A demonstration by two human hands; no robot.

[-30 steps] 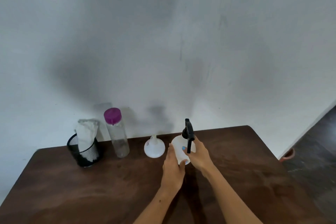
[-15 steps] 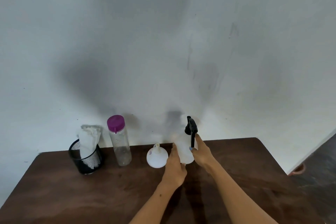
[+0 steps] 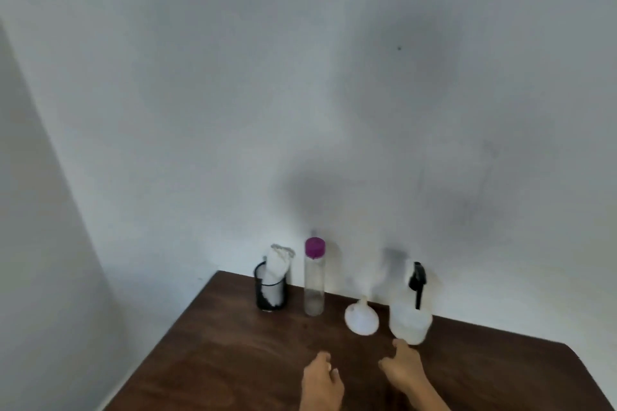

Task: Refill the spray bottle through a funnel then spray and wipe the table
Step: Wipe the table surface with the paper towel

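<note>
Spray bottle (image 3: 410,322) stands upright just beyond the right hand (image 3: 402,369), ungrasped. Both the right and left hand (image 3: 322,380) hover empty, fingers loosely curled. Funnel (image 3: 361,319) lies beyond, between them.

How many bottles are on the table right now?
2: the clear bottle with a purple cap beside the mesh cup, and the spray bottle right of the funnel. None seems hidden.

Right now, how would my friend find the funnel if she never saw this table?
Look at the brown table and follow its back edge along the wall. Four things stand in a row there; the funnel is third from the left, between the tall clear bottle with a purple cap and the spray bottle. It is the small white upside-down cone, spout pointing up.
</note>
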